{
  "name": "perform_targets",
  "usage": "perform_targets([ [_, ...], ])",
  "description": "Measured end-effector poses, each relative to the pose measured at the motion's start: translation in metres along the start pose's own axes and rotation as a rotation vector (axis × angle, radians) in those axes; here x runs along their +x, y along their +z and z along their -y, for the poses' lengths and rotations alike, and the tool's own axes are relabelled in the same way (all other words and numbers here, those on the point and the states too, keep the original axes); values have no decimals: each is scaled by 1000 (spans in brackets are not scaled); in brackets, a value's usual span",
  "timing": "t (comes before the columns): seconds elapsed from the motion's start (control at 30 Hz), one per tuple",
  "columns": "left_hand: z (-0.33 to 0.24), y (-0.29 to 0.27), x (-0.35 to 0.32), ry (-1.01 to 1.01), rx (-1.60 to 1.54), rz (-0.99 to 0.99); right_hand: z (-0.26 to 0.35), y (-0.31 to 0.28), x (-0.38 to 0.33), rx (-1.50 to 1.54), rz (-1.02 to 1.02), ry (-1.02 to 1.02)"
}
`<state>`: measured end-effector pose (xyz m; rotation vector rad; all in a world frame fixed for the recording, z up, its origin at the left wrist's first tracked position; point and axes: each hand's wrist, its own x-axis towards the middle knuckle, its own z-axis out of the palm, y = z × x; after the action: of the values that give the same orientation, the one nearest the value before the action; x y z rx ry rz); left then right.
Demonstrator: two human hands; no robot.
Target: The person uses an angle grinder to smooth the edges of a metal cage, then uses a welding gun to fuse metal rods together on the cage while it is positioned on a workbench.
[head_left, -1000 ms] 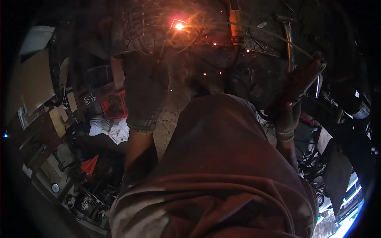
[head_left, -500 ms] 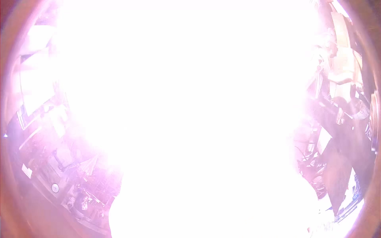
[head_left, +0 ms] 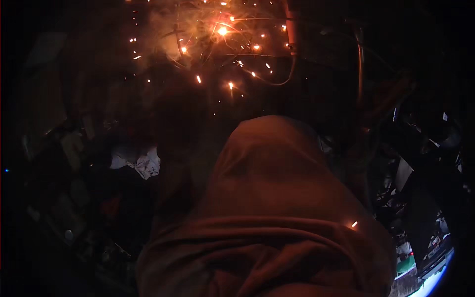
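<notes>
Orange sparks [head_left: 222, 30] fly at the top of the head view, with smoke [head_left: 170, 37] glowing among them. Beside them stands an orange-lit upright bar or tube [head_left: 291, 27]. From its lower end hangs a thin curved cable or wire [head_left: 284, 81]. Below lies my brownish, folded clothing [head_left: 277, 183], dimly lit, with one bright spark [head_left: 354, 224] over its right side. Neither of my hands can be made out; dark surrounds the sparks. What gives off the sparks is too dark to tell.
A thin upright rod [head_left: 360, 64] catches light right of the sparks. Crumpled white cloth or paper [head_left: 147, 163] lies at the left. Dim clutter fills both sides, with a dark panel [head_left: 428, 227] and a small green thing [head_left: 406, 266] at the lower right.
The blinding white-violet glare that filled the middle has gone. The picture is now dark, showing scattered orange sparks, smoke and my clothing.
</notes>
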<state>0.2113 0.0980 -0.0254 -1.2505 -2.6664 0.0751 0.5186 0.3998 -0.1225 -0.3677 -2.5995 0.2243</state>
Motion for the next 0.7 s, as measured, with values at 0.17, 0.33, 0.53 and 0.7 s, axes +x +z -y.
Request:
perform_targets([
  [0.17,2,16,-8,93,288,58,12,6,9,338,-47,224],
  [0.33,-13,2,15,19,-22,-56,26,-1,26,1360,-4,840],
  [0.53,-21,-8,27,-263,-602,-28,23,2,22,1315,12,929],
  [0.7,-20,-6,27,-262,-593,-46,24,6,25,1281,-10,904],
])
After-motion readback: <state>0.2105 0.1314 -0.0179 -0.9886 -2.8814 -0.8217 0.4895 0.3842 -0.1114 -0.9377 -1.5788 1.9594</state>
